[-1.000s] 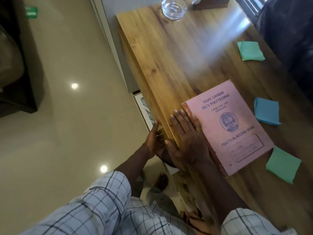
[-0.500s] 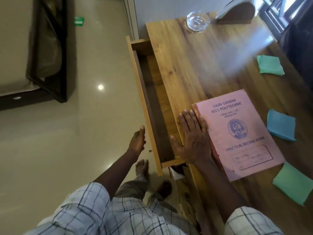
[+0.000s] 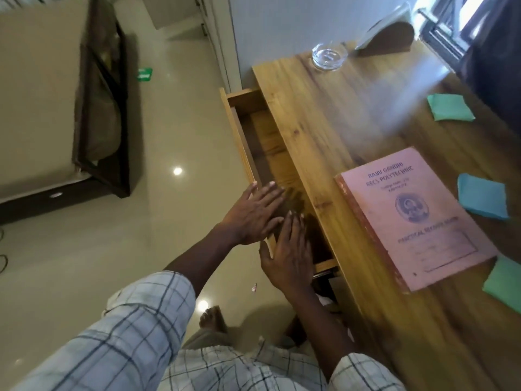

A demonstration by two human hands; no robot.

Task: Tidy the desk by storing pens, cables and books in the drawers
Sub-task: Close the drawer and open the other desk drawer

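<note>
Glossy pale tiled floor [image 3: 84, 263], ceiling lights mirrored in it; wooden desk [image 3: 324, 122] along the right side. Nearest: checked sleeves [image 3: 127, 334], one bare foot [image 3: 210, 317] on the tiles below. Right hand [image 3: 290, 255] flat, fingers straight and slightly apart, holding nothing, over the near corner of the drawer [image 3: 242, 142]. Left hand [image 3: 253, 215] just beyond and left of it, fingers spread and extended across the drawer's front rim, thumb at the rim; also holding nothing. Cannot tell whether either hand rests on the wood or hovers. Drawer stands open from the desk's left edge, interior blurred. Pink record book [image 3: 408, 215] lies flat on the desk top, right of the drawer, well apart from both hands. Green paper square [image 3: 504, 283] at the book's near right corner, blue square [image 3: 482, 196] beside its right edge, second green square [image 3: 449, 107] farther back. Far end: clear glass dish [image 3: 328, 56], then a curved wooden stand [image 3: 389, 38]. Dark-framed furniture [image 3: 104, 122] across the floor at left
</note>
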